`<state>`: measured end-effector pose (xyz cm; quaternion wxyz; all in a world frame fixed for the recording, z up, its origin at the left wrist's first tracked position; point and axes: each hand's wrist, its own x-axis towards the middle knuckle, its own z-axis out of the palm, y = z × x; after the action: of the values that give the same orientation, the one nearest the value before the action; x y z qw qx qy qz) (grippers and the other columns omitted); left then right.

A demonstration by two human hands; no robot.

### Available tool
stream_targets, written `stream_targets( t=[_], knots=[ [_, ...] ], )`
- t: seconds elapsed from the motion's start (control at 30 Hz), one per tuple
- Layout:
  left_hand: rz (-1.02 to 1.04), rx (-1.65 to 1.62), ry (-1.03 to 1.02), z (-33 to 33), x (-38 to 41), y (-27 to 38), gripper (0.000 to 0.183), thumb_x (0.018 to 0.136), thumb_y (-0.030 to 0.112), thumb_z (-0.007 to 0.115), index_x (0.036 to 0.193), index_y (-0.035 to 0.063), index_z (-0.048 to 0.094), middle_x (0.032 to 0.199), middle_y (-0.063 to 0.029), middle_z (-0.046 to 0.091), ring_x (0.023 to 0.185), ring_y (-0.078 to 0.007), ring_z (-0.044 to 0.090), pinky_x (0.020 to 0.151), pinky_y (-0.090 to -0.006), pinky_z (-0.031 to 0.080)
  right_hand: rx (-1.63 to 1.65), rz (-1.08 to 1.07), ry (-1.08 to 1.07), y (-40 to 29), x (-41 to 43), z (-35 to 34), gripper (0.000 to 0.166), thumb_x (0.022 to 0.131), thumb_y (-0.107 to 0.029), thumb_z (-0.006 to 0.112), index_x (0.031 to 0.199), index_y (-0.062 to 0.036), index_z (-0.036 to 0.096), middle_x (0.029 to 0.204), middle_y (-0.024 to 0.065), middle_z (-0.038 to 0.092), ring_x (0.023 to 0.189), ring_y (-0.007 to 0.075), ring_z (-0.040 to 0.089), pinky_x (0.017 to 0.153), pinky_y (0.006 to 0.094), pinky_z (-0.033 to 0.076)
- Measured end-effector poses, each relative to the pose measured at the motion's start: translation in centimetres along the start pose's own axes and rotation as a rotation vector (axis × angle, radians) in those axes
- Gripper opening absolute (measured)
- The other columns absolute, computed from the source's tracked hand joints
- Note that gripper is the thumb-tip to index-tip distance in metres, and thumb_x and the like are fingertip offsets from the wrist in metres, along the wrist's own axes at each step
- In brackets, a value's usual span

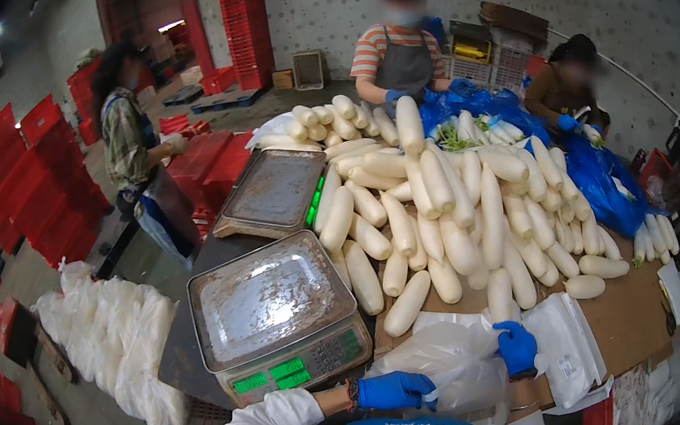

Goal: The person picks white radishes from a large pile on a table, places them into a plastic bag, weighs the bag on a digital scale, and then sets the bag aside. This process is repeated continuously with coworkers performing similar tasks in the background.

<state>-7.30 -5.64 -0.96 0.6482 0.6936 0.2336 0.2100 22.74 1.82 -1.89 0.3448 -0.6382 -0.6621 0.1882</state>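
Note:
My left hand (pixel 395 392), in a blue glove, pinches the near edge of a clear plastic bag (pixel 460 375). The gloved right hand (pixel 517 347) is closed on the bag's right side, so the bag spreads between the two hands. Just beyond the right hand, a white daikon radish (pixel 499 296) points toward me at the foot of a large pile of daikons (pixel 444 211). Beside the right hand lies a stack of flat white plastic bags (pixel 565 353) bearing a printed label. To the left of the bag stands a digital scale (pixel 271 300) with a bare pan and lit green displays.
A second scale (pixel 274 186) sits behind the first. Filled white bags (pixel 115 348) are heaped at the left. Blue plastic sheeting (pixel 601 189) borders the pile's right side. Red crates (pixel 40 189) stand stacked beyond. One person (pixel 400 60) works across the table, with others at both sides.

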Motion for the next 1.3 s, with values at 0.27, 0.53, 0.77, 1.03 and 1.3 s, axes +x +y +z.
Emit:
stream_targets(
  t=[0.27, 0.53, 0.77, 1.03, 1.3],
  knots=[
    [-0.026, 0.374, -0.024, -0.3, 1.2, 2.1, 0.028, 0.087, 0.029, 0.054, 0.106, 0.0096, 0.061, 0.102, -0.0119, 0.059, 0.099, -0.0287, 0.054, 0.087, -0.0345, 0.043, -0.101, -0.251, 0.222, -4.5, 1.3, -2.2, 0.032, 0.069, 0.000, 0.056, 0.093, -0.0162, 0.067, 0.080, 0.0099, 0.063, 0.074, 0.0283, 0.060, 0.066, 0.0357, 0.047],
    [0.729, 0.742, 0.229, 0.1, 0.5, -1.4, 0.021, 0.087, 0.018, 0.054, 0.104, 0.0069, 0.059, 0.098, -0.0120, 0.059, 0.098, -0.0248, 0.054, 0.087, -0.0343, 0.043, 0.083, -0.115, 0.045, 2.6, 0.7, 1.6, 0.022, 0.076, -0.005, 0.049, 0.089, -0.0044, 0.066, 0.083, 0.0117, 0.064, 0.072, 0.0212, 0.061, 0.069, 0.0316, 0.049],
    [0.175, -0.876, 0.261, -1.0, 4.3, 4.2, 0.044, 0.090, 0.024, 0.050, 0.125, -0.0040, 0.043, 0.119, -0.0127, 0.051, 0.109, -0.0210, 0.049, 0.100, -0.0339, 0.033, 0.841, 0.350, -0.397, -6.2, -1.4, -5.7, 0.040, 0.076, 0.001, 0.044, 0.113, -0.0025, 0.059, 0.107, 0.0141, 0.056, 0.080, 0.0192, 0.061, 0.069, 0.0256, 0.049],
    [0.069, -0.654, 0.114, -0.5, 8.1, 8.0, 0.065, 0.091, 0.035, 0.048, 0.142, 0.0065, 0.018, 0.136, -0.0102, 0.037, 0.120, -0.0198, 0.042, 0.100, -0.0331, 0.034, 1.338, 0.353, -0.364, -10.3, -2.3, -5.3, 0.060, 0.083, -0.005, 0.057, 0.136, -0.0040, 0.031, 0.113, 0.0116, 0.053, 0.099, 0.0194, 0.056, 0.076, 0.0304, 0.049],
    [-0.138, -0.172, 0.102, -0.7, 9.2, 9.4, 0.053, 0.094, 0.035, 0.043, 0.139, 0.0112, 0.028, 0.118, -0.0132, 0.053, 0.110, -0.0202, 0.049, 0.094, -0.0306, 0.038, 0.894, 0.073, -0.600, -12.4, -2.2, -5.9, 0.081, 0.076, -0.002, 0.066, 0.142, -0.0066, 0.018, 0.102, 0.0085, 0.055, 0.085, 0.0130, 0.055, 0.071, 0.0224, 0.049]
  ],
)
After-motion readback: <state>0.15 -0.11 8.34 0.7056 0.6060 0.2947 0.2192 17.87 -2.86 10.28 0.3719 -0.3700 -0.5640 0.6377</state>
